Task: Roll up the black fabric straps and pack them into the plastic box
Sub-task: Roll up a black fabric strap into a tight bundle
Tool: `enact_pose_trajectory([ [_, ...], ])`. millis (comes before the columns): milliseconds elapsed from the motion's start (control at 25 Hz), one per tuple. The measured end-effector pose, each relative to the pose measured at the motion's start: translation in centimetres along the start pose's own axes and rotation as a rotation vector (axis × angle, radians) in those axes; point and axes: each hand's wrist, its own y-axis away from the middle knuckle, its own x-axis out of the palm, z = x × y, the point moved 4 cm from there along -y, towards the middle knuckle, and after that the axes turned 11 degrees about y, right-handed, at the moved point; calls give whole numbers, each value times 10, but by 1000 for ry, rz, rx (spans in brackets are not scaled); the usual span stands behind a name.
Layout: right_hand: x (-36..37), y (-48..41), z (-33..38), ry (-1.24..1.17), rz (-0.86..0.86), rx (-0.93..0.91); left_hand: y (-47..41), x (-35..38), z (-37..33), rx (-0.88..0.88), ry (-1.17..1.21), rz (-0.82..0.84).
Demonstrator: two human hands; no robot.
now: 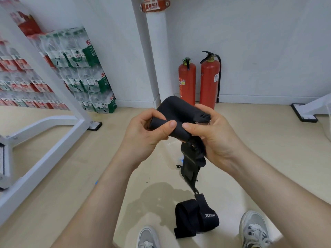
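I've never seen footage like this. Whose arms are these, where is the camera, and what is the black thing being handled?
No machine here: a person wears a camera on the head, looking down at their own arms. The left hand and right hand grip a black fabric strap, partly rolled between the fingers. Its loose end hangs down to the floor between two grey shoes. Behind stand two red fire extinguishers and stacked packs of bottled water. I cannot clearly pick out the plastic box.
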Motion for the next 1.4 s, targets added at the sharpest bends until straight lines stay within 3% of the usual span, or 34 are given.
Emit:
enact_pose_trajectory([
  [240,12,6,2,-67,72,-44,-4,5,3,5,187,-91],
  [600,11,8,1,49,87,-30,1,10,5,-23,-6,-152],
  [760,4,4,1,71,104,-17,0,-3,5,-157,14,204],
  [880,4,3,2,65,146,15,3,-7,-3,-57,28,334],
  [1280,14,15,9,155,218,22,2,-18,-11,-30,-13,235],
  [1400,15,16,11,168,170,5,2,-17,-9,-19,-20,124],
])
